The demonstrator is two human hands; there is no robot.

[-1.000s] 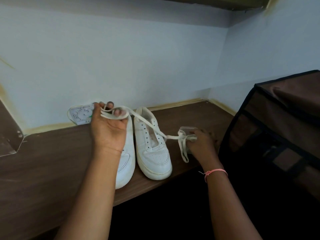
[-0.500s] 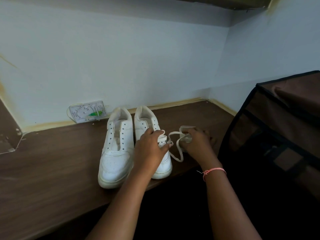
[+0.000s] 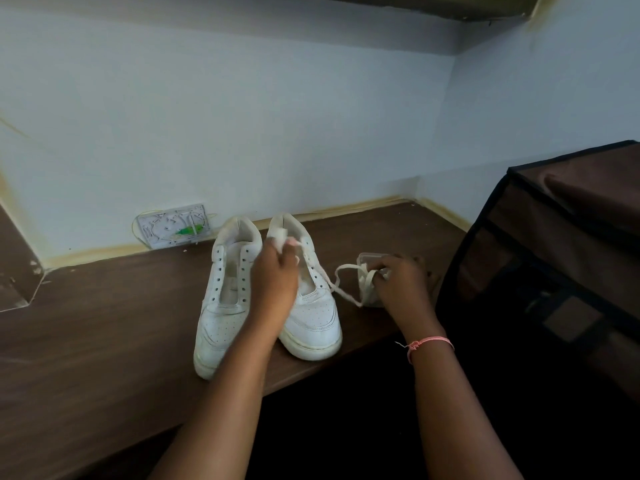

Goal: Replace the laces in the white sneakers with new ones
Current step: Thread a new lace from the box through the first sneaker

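While lace hangs slack, my left hand [image 3: 277,271] pinches flat white cotton lace [image 3: 341,287] above right white leather sneaker [image 3: 311,317] on brown wooden bench [image 3: 104,341]; right hand [image 3: 401,282] grips bundled remainder, probably to prevent tangling.

two white sneakers [image 3: 221,306] side by side (unlaced); lace [image 3: 341,289] trailing right

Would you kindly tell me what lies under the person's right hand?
Under the right hand sits a clear plastic packet with bunched white lace over it. The fingers cover the packet's far side and contents.
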